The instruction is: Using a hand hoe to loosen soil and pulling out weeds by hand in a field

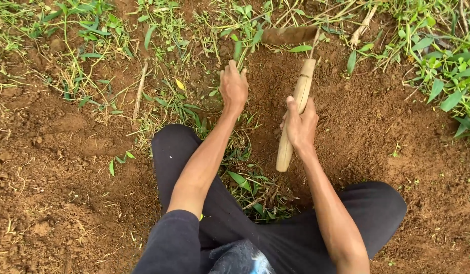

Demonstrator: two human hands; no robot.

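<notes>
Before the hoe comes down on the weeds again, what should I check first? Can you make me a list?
1. Right hand grips the hoe handle: ok.
2. Left hand away from the blade: not ok, it rests on the weeds just beside it.
3. Knees behind the blade: ok.
4. Blade in sight: ok, it lies at the soil's edge.
5. Blade fixed tight to the handle: cannot tell.

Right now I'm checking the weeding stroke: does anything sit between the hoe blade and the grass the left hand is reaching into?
Nothing solid shows. The blade lies just right of the grass tuft at the left hand; only thin stems and loose soil lie between. The right hand grips the wooden handle.
</notes>
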